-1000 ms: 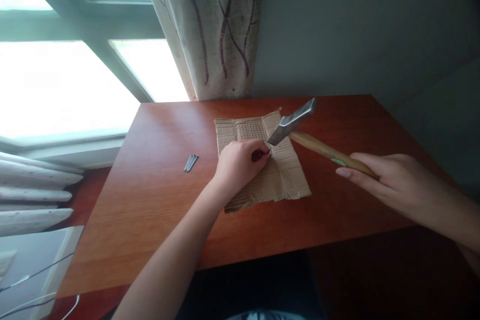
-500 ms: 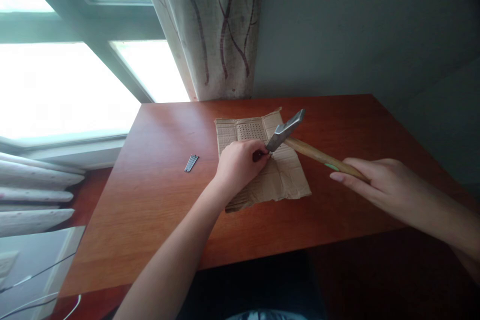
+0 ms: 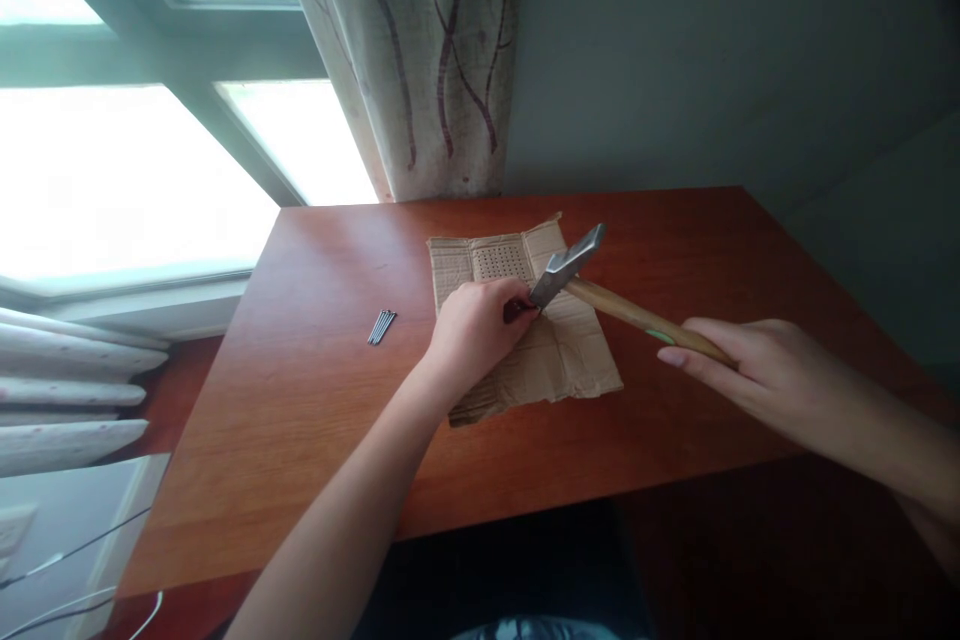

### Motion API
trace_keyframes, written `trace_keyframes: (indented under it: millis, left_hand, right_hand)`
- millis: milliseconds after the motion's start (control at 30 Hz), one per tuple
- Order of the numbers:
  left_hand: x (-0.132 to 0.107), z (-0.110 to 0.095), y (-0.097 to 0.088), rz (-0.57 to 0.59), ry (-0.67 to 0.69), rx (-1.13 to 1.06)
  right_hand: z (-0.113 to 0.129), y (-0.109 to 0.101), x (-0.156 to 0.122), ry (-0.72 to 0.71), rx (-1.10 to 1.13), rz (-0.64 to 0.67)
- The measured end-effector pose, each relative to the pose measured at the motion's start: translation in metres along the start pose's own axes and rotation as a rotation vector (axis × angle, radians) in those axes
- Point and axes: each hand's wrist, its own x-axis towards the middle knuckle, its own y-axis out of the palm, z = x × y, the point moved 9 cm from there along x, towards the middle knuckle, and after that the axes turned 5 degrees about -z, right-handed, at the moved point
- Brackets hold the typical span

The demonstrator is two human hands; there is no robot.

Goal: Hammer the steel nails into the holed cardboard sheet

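Observation:
My right hand [image 3: 739, 355] is closed around the wooden handle of a hammer [image 3: 622, 305], near its end. The metal head slants down to the left, its lower face right at the fingertips of my left hand [image 3: 480, 320]. Those left fingers are pinched over a piece of cardboard [image 3: 555, 360] on what looks like a nail, mostly hidden by fingers and hammer head. Rows of small holes show in the cardboard's upper part. Several nails [image 3: 382, 327] lie side by side on the table to the left of the cardboard.
The reddish-brown wooden table [image 3: 300, 440] meets a grey wall [image 3: 675, 70] at the back. A patterned curtain [image 3: 420, 50] hangs behind it, and a bright window [image 3: 112, 180] is on the left. Cables [image 3: 90, 530] run below the table's left edge.
The hammer head has dropped very slightly towards my left fingertips. My left hand keeps its pinch on the cardboard, and the view has shifted a little.

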Motion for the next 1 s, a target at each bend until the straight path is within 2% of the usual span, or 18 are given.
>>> trace_keyframes:
  millis: [133,233,333,667,1000]
  left_hand:
    - [-0.006,-0.003,-0.007,-0.016,0.037,-0.009]
    - [-0.011,-0.003,-0.011,-0.078,0.081,0.103]
    - [-0.013,-0.003,-0.008,-0.075,0.120,0.180]
    - [-0.012,-0.001,-0.005,-0.056,0.124,0.165]
    - [-0.011,-0.002,-0.006,-0.052,0.106,0.151]
  right_hand:
    - [0.001,-0.005,-0.001,0.025,0.015,-0.027]
    - [-0.001,-0.006,-0.003,0.066,0.005,-0.014]
    - [-0.002,-0.007,-0.003,0.083,-0.002,0.004]
    - [0.004,0.000,0.002,0.011,0.020,-0.026]
    - [0.004,0.006,0.000,0.013,0.012,-0.033]
